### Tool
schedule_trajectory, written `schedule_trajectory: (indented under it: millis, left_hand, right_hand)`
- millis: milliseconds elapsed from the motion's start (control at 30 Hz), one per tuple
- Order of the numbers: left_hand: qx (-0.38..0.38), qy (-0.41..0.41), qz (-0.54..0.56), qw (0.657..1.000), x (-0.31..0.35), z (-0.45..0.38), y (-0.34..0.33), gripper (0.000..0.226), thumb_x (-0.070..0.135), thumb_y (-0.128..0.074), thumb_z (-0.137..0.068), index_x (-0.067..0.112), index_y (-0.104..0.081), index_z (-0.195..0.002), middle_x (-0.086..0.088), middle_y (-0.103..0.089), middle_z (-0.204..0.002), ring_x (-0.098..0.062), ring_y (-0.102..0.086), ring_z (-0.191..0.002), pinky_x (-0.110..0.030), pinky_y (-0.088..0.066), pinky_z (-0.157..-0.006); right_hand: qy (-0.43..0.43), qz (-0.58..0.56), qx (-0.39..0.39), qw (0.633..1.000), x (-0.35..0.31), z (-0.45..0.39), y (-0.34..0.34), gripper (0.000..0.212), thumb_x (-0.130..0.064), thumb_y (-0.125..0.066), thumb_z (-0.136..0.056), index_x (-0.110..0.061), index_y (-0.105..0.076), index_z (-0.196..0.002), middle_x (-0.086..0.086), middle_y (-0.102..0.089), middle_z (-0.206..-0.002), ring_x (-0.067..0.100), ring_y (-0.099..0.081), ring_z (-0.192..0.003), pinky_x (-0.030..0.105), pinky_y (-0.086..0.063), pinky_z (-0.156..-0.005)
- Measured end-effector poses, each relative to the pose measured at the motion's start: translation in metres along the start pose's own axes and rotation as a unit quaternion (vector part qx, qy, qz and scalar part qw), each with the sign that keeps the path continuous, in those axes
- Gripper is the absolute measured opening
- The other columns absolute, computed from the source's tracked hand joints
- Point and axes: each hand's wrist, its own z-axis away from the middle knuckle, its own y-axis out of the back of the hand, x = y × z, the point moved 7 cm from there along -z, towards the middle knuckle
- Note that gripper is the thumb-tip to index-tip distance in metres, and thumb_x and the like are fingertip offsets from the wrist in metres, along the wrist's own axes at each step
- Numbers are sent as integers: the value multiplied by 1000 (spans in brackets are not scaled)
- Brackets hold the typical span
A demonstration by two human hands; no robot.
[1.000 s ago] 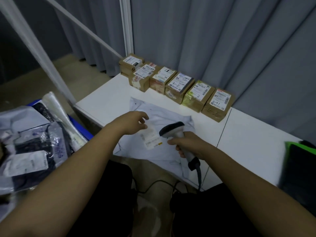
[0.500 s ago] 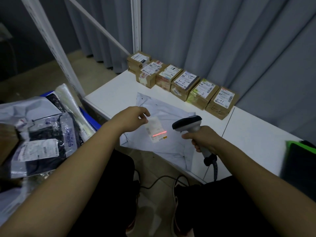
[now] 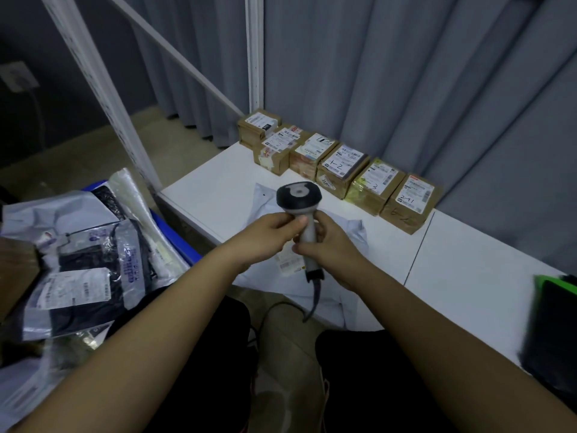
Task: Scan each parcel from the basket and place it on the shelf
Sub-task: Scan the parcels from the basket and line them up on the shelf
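Both hands met on the scanner (image 3: 299, 204) – the right hand (image 3: 324, 245) wrapped its fingers round the handle, the left hand (image 3: 268, 234) pinched it just below the head, probably to pass it across. The parcel (image 3: 340, 242), a pale mailer, lay flat on the white surface (image 3: 218, 182) beneath them, label up, near the row of boxes (image 3: 340, 168).

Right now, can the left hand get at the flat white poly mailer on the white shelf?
Probably not at once: the left hand grips the grey handheld barcode scanner together with the right hand. The flat white poly mailer lies directly beneath on the white shelf, otherwise unobstructed, so letting go should free the way.
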Motion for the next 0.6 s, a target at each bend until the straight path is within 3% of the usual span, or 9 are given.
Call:
schedule_trajectory:
  millis: [100,167,267,333,400,467,533,600]
  left_hand:
    - [62,19,141,988,-1,-2,5,38,30,-57,-95,15,-52,-129,-7,-66,-116,-22,-65,-106,-38,-53,-92]
    - [124,14,136,983,-2,-6,18,34,24,-59,-94,18,-50,-126,-7,-65,-113,-24,-66,-102,-42,-55,-89]
    - [155,20,113,981,-4,-11,31,33,23,-61,-93,17,-53,-124,-4,-65,-113,-19,-67,-95,-41,-53,-88]
    - [153,28,107,982,-7,-14,35,32,21,-60,-93,17,-53,-124,-4,-65,-110,-17,-65,-93,-34,-52,-79]
    - [151,30,95,984,-10,-17,40,30,21,-60,-93,18,-53,-122,-3,-65,-107,-16,-64,-92,-31,-49,-75]
    - [152,28,88,984,-9,-22,47,30,22,-61,-92,19,-54,-121,-2,-65,-103,-18,-63,-95,-33,-47,-79]
    - [157,28,88,983,-8,-27,51,30,21,-61,-92,20,-55,-121,0,-64,-101,-18,-63,-95,-35,-46,-81]
    - [166,35,94,981,-9,-31,50,30,20,-61,-92,18,-54,-121,-1,-64,-101,-16,-63,-92,-35,-47,-81]
  right_hand:
    - [20,7,-58,998,-11,-10,-19,73,-16,-67,-68,-24,-46,-138,8,-49,-138,22,-48,-126,43,-52,-96]
    - [4,7,-75,997,-9,-21,-20,83,-20,-63,-66,-31,-39,-145,1,-35,-150,16,-38,-132,41,-44,-101]
    - [-66,9,27,997,19,-42,12,64,-4,-53,-85,-23,-41,-145,6,-37,-150,18,-41,-126,31,-38,-94]
    - [-137,97,112,979,63,-50,46,57,-10,-54,-90,-16,-39,-145,12,-41,-147,26,-44,-128,31,-40,-98]
    - [-222,150,163,950,112,-49,72,70,-24,-62,-89,-11,-30,-149,14,-40,-148,32,-43,-130,38,-39,-107]
    - [-306,174,194,916,154,-42,86,96,-42,-67,-86,-8,-9,-154,19,-23,-155,37,-29,-139,45,-28,-115]
    - [-351,201,229,886,177,-35,90,117,-55,-69,-80,-7,9,-153,21,-8,-158,39,-14,-144,48,-17,-116]
    - [-366,235,248,866,187,-29,86,123,-57,-72,-77,-9,13,-152,22,-11,-156,38,-16,-143,49,-17,-115]
